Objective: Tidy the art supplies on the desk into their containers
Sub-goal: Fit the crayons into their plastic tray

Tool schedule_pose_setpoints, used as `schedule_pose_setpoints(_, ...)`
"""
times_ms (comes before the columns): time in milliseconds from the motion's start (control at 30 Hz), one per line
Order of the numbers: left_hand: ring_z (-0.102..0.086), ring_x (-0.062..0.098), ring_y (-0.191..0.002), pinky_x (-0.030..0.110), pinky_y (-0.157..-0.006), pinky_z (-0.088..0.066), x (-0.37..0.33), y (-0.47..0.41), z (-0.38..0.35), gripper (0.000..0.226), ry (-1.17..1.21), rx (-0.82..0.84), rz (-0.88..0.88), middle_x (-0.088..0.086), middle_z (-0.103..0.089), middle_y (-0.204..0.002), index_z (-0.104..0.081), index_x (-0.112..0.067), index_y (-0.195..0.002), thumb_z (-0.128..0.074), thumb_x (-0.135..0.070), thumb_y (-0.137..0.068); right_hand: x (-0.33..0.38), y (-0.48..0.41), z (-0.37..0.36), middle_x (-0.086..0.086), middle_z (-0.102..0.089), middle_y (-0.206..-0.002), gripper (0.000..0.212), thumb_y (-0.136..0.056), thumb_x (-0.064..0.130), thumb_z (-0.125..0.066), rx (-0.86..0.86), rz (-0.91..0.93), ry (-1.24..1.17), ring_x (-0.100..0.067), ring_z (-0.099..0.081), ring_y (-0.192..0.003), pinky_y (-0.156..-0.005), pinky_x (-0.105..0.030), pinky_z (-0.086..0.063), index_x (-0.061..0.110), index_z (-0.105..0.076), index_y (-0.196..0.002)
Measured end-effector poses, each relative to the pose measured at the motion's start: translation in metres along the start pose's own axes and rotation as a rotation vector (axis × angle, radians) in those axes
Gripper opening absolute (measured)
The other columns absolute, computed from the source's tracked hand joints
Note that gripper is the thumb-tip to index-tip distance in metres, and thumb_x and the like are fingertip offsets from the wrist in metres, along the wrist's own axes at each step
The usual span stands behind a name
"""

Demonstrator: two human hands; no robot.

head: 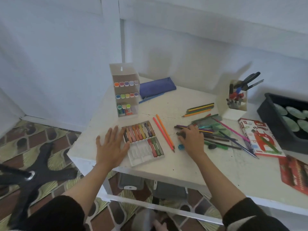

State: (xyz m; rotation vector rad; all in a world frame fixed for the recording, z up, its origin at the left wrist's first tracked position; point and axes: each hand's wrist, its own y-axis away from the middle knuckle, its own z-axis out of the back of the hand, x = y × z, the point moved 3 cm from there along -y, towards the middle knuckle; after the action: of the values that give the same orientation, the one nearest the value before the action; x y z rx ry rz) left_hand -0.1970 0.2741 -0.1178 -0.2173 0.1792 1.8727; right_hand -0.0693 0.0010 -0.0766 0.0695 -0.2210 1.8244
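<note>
A white oil pastel tray lies near the desk's front edge, its upper row full of pastels and its lower row partly filled. My left hand lies flat on the desk with straight fingers touching the tray's left side. My right hand has its fingers curled round a dark pastel stick at the edge of a loose pile of pencils and pens. Two orange pencils lie between the tray and my right hand. A small blue sharpener sits by my right wrist.
A tall marker box stands behind the tray, with a blue pencil case to its right. A white holder with scissors and pens stands at the back. An oil pastel box lid, a red packet and a black bin lie right.
</note>
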Motion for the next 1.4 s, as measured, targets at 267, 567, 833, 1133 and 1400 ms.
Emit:
schedule_pose_setpoints(267,-0.003,0.018,-0.147,0.054,-0.114,-0.002,0.001,0.0,-0.002,0.081,0.021,-0.042,-0.012,-0.003,-0.007,-0.16,0.0,-0.034,-0.151,0.012,-0.064,-0.076,0.052,0.018,0.014,-0.01,-0.062,-0.098,0.012,-0.087,0.007,-0.059,-0.02,0.379,-0.361,-0.029,-0.06,-0.083,-0.071,-0.035,-0.045,0.005,-0.063,-0.099)
schedule_pose_setpoints(567,0.0,0.016,-0.147,0.052,-0.115,-0.002,-0.003,0.001,0.004,0.056,0.052,-0.023,0.012,-0.005,-0.004,-0.16,0.005,-0.036,-0.15,-0.016,-0.047,-0.099,0.094,0.047,0.001,-0.005,-0.058,-0.098,0.027,-0.073,-0.002,-0.068,0.064,0.966,-0.03,-0.023,-0.052,-0.084,-0.066,-0.039,-0.049,0.014,-0.055,-0.09)
schedule_pose_setpoints(833,0.001,0.014,-0.147,0.052,-0.115,0.0,-0.002,0.002,0.005,0.055,0.034,-0.012,0.012,-0.006,-0.002,-0.16,0.008,-0.038,-0.149,-0.01,-0.05,-0.098,0.09,0.055,-0.003,-0.009,-0.057,-0.128,0.031,-0.076,-0.007,-0.067,0.143,0.885,-0.093,-0.025,-0.056,-0.113,-0.089,-0.038,-0.053,0.012,-0.067,-0.102)
schedule_pose_setpoints(1133,0.001,0.015,-0.147,0.053,-0.115,-0.001,-0.002,0.002,0.003,0.057,0.034,-0.022,0.013,-0.006,-0.003,-0.16,0.008,-0.037,-0.149,-0.014,-0.05,-0.098,0.09,0.058,-0.001,-0.008,-0.056,-0.128,0.024,-0.084,0.0,-0.063,0.143,0.824,-0.181,-0.022,-0.058,-0.111,-0.088,-0.032,-0.053,0.01,-0.069,-0.104)
schedule_pose_setpoints(1400,-0.001,0.017,-0.147,0.054,-0.115,0.0,-0.002,0.003,0.006,0.057,0.047,-0.039,0.009,-0.004,-0.005,-0.16,0.002,-0.036,-0.151,-0.018,-0.049,-0.099,0.09,0.061,-0.004,-0.01,-0.063,-0.117,0.023,-0.087,-0.001,-0.055,0.159,0.67,-0.252,-0.021,-0.055,-0.111,-0.097,-0.023,-0.04,0.002,-0.07,-0.104)
